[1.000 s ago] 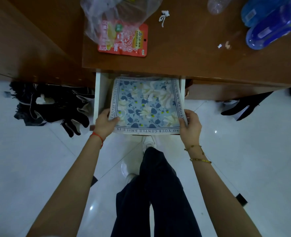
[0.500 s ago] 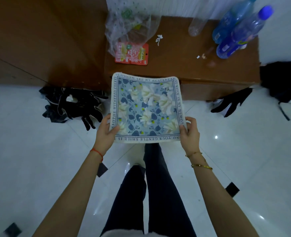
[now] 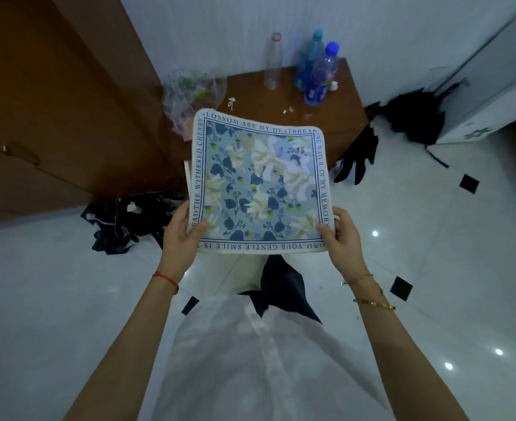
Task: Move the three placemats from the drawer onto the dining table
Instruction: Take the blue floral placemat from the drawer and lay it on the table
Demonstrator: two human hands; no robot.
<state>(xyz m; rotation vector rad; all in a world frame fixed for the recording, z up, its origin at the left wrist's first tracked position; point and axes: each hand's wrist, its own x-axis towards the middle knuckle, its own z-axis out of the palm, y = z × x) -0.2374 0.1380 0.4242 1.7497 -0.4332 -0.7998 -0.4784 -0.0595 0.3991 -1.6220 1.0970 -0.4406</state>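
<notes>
**Q:** What are your hands doing right now?

**A:** My left hand pinches the near left corner of a placemat, thumb on top and fingers underneath. My right hand pinches the near right corner the same way. The placemat is square, with blue and cream flowers and a border of printed words, and I hold it nearly flat in the air in front of me.

**Q:** What has changed in the last second?

**A:** 1 second ago the placemat lay in the open drawer under the counter. Now it is lifted clear, above the counter's front edge, and I have stood up and stepped back. Only a white sliver of the drawer shows, beside the placemat's left edge.

**Q:** Is this 1 placemat or all 3?

**A:** I cannot tell; only the top face shows.

**Q:** What else is around?

**A:** 3 bottles stand near the counter's far right corner, a plastic bag sits at its left edge, and dark clothes lie on the white floor.

**Q:** What does this mean for the task?

**A:** I judge the lifting-out done; carrying to the dining table, which is out of view, comes next.
</notes>
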